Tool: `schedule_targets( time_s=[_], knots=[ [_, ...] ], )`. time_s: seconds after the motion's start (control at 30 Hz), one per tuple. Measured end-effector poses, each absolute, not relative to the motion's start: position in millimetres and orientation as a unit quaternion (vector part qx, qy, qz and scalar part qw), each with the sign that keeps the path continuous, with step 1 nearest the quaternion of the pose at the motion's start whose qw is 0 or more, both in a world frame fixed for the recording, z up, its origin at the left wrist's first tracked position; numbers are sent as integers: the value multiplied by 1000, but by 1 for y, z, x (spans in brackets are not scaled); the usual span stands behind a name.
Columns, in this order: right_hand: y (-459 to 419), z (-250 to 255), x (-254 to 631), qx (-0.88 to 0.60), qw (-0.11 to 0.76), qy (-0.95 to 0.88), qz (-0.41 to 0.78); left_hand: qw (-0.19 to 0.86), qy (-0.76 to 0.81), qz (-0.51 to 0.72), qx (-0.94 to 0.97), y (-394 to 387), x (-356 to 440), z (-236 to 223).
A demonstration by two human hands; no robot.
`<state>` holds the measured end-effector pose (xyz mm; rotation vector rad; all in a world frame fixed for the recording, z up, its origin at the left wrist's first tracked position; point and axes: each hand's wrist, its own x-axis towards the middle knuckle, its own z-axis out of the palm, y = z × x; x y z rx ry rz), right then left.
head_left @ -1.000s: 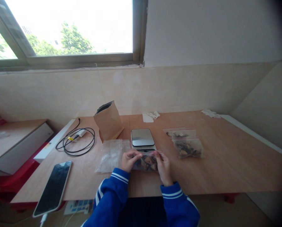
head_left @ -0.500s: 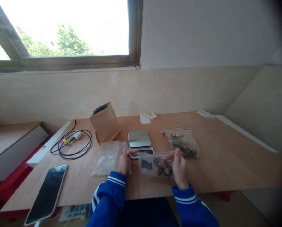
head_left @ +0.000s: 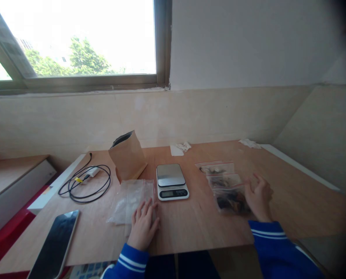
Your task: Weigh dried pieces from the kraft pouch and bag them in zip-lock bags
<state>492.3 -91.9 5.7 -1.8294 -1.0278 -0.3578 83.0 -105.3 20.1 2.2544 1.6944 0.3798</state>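
Observation:
My left hand [head_left: 143, 226] lies with fingers stretched over the near right part of some flat, clear zip-lock bags [head_left: 132, 197]. On the right, my right hand [head_left: 260, 197] is beside a zip-lock bag of dark and brown dried pieces [head_left: 232, 201], its thumb and fingers apart at the bag's right edge. Behind that bag, partly overlapped, lie two more filled bags, a middle one [head_left: 226, 179] and a far one [head_left: 216, 168]. Between my hands stands a digital kitchen scale [head_left: 171, 176] with nothing on its plate.
An upright brown paper bag [head_left: 128, 157] stands open behind the clear bags. Left of it lies a coiled black cable [head_left: 107, 190] with a white adapter. A phone [head_left: 55, 246] rests at the near left edge. Crumpled tissue [head_left: 183, 147] lies at the back.
The filled bag held between both hands has moved right and now lies in front of the other two. My right hand has loosened from it; my left hand has dropped onto the clear bags.

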Motion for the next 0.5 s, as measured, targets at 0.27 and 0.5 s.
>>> schedule_targets(
  time_s=[0.27, 0.5],
  knots=[
    [-114, -23, 400, -800, 304, -484, -183, 147, 605, 122, 773, -107, 64, 41],
    [-107, -25, 408, -813, 208, -510, -186, -62, 639, 482, 596, -34, 25, 43]
  ],
)
